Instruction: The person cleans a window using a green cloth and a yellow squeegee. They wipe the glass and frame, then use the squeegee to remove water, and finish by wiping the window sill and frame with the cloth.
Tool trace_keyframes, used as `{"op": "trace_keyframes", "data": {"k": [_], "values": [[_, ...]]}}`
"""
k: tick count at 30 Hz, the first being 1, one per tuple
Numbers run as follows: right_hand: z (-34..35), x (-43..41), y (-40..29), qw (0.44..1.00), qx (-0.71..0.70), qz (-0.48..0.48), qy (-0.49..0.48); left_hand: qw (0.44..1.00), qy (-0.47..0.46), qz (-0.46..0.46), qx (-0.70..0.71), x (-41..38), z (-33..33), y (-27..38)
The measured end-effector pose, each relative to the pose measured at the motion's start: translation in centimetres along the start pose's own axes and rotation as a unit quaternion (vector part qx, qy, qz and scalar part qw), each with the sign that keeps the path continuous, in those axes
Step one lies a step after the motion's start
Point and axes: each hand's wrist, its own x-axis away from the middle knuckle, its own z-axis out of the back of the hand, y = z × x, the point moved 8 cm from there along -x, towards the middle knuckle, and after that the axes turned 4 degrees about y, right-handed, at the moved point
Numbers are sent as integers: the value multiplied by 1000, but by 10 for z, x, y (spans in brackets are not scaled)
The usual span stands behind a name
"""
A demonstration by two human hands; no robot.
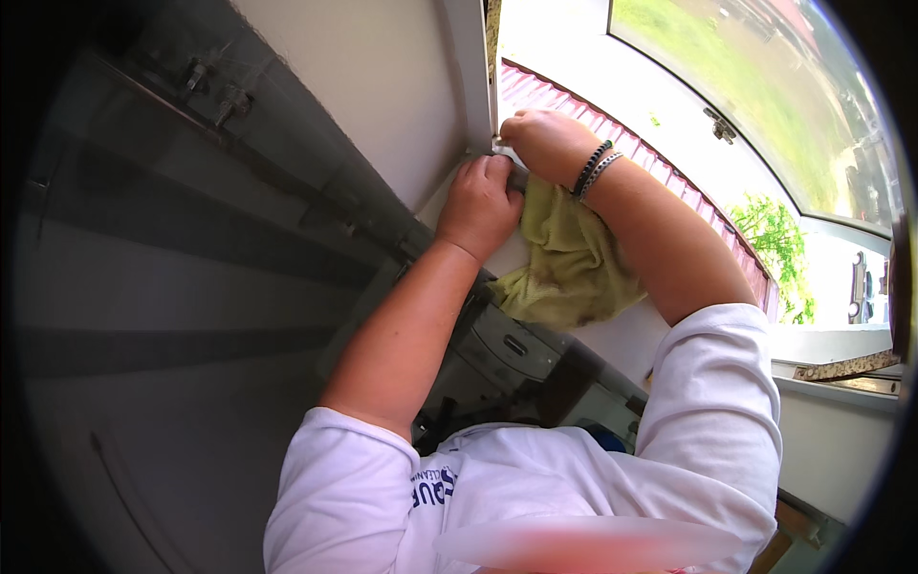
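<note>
My left hand (482, 204) rests at the lower corner of a window frame (482, 86), its fingers curled over a grey edge. Just above and to the right, my right hand (549, 143), with two bracelets at the wrist, is bent with fingers together close to the same corner. A small pale piece shows by its fingertips; what it is, I cannot tell. A yellow-green cloth (570, 258) hangs in folds below my right hand, along the forearm. Whether fingers of either hand hold the cloth is hidden.
An open window pane (746, 107) with a metal latch (719, 126) swings outward at upper right. Beyond the opening lies a corrugated red roof (688, 190). Dark glass panels with metal fittings (233, 104) stand on the left. A white wall (387, 79) adjoins the frame.
</note>
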Motion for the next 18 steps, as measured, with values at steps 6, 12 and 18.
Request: {"op": "trace_keyframes", "data": {"k": [6,12,18], "values": [[-25,-1,34,968,-179,-176,14,1000,3,-9,-9,1,-2,0],[-37,-15,45,969,-140,-202,-12,1000,-1,2,-6,0,-3,0],[-35,-22,35,947,-119,-285,-84,1000,4,8,-14,0,-2,-6]]}}
